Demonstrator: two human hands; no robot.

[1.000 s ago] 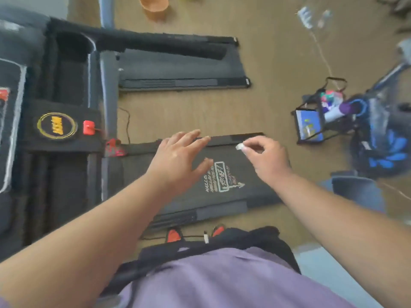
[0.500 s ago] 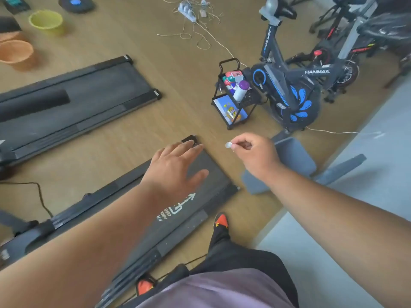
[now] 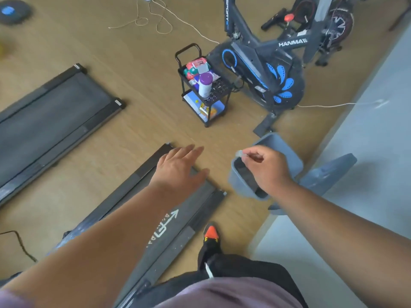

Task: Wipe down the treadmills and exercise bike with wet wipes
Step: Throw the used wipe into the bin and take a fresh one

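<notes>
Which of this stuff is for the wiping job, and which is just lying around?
For the job:
near treadmill
far treadmill
exercise bike
small white scrap pinched in right hand
cart of supplies
grey bin

Lying about:
loose white cords
dark round disc

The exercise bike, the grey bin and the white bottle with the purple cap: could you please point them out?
exercise bike (image 3: 262, 63), head view, on its dark frame.
grey bin (image 3: 289, 156), head view, on its far wall.
white bottle (image 3: 204, 87), head view, on its body.

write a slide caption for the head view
Right hand pinches a small white scrap over the grey bin; left hand open above the treadmill.
</notes>
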